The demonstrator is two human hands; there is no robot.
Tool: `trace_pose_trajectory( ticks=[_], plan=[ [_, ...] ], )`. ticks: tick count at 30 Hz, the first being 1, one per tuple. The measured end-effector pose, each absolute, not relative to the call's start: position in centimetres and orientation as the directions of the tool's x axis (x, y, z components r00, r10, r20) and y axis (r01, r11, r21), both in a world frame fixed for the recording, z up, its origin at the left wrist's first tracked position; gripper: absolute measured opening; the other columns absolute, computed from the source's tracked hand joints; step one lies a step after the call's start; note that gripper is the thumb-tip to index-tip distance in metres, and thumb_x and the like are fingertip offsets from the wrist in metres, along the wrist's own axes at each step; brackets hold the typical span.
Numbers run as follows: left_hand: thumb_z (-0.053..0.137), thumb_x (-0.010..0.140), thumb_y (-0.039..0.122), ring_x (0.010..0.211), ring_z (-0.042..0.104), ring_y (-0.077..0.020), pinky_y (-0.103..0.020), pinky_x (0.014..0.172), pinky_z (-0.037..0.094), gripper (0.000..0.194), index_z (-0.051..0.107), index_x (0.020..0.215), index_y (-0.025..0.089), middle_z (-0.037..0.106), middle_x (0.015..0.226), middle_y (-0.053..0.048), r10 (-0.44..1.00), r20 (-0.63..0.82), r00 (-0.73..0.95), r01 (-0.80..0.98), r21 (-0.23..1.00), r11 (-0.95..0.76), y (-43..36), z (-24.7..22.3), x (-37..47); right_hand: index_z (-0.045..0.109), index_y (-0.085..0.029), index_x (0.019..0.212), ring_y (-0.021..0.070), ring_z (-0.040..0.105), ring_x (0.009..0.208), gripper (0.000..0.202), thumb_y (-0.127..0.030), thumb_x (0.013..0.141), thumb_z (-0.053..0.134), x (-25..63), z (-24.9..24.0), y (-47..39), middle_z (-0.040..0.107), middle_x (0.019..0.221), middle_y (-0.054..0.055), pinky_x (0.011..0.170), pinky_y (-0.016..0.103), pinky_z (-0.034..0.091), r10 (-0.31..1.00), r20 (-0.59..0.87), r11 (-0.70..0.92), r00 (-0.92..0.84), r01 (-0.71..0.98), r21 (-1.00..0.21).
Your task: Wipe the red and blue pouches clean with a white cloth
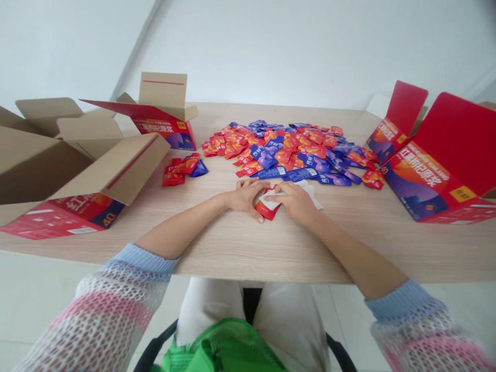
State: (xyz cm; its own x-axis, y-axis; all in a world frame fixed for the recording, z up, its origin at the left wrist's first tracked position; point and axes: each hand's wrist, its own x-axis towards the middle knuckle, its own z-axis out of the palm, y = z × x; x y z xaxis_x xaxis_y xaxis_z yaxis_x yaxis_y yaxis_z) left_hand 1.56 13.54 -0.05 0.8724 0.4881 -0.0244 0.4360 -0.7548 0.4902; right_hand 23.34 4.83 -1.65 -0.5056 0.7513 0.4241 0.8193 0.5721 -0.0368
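Observation:
In the head view a red packet (pixel 268 205) lies flat on the table between my two hands. My left hand (pixel 248 197) rests beside it with thumb and fingers spread around its left side. A white tissue (pixel 310 192) is bunched beneath my right hand (pixel 293 201), whose fingers press it onto the packet. Just beyond my hands spreads a large pile of red and blue packets (pixel 287 147).
Several red packets and a blue one (pixel 182 169) form a small heap left of the pile. Open red cartons stand at the near left (pixel 77 217), back left (pixel 166 129), near right (pixel 430 181) and back right (pixel 387 137). The table's front edge (pixel 263 279) is close to me.

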Motion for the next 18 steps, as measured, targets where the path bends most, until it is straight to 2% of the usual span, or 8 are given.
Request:
trace_pose_trajectory(
  ticks=[6, 10, 18],
  plan=[
    [0.083, 0.049, 0.068, 0.145, 0.013, -0.0407, -0.059, 0.114, 0.003, 0.118, 0.035, 0.149, 0.029, 0.031, 0.158, -0.009, 0.495, -0.049, 0.867, 0.448, 0.509, -0.735, 13.4, 0.3, 1.6, 0.069, -0.032, 0.122, 0.0231, 0.047, 0.092, 0.044, -0.008, 0.091, 0.049, 25.1, -1.9, 6.1, 0.060, 0.106, 0.008, 0.076, 0.035, 0.035, 0.820, 0.401, 0.428, -0.409, 0.903, 0.044],
    [0.082, 0.049, 0.068, 0.146, 0.012, -0.0402, -0.059, 0.115, 0.002, 0.116, 0.036, 0.148, 0.030, 0.031, 0.158, -0.008, 0.499, -0.047, 0.865, 0.449, 0.514, -0.730, 13.5, 0.1, 1.6, 0.073, -0.032, 0.115, 0.0224, 0.047, 0.091, 0.043, -0.007, 0.091, 0.046, 26.6, -1.6, 6.8, 0.061, 0.105, 0.008, 0.077, 0.034, 0.037, 0.808, 0.415, 0.449, -0.419, 0.893, 0.028],
    [0.081, 0.049, 0.070, 0.146, 0.011, -0.0411, -0.058, 0.115, 0.002, 0.117, 0.036, 0.148, 0.028, 0.031, 0.157, -0.009, 0.507, -0.043, 0.861, 0.459, 0.497, -0.736, 13.4, 0.1, 1.5, 0.069, -0.035, 0.121, 0.0216, 0.053, 0.102, 0.049, -0.007, 0.090, 0.044, 26.6, -0.6, 4.7, 0.060, 0.111, 0.007, 0.089, 0.037, 0.044, 0.703, 0.576, 0.601, -0.418, 0.782, -0.165]
  ],
)
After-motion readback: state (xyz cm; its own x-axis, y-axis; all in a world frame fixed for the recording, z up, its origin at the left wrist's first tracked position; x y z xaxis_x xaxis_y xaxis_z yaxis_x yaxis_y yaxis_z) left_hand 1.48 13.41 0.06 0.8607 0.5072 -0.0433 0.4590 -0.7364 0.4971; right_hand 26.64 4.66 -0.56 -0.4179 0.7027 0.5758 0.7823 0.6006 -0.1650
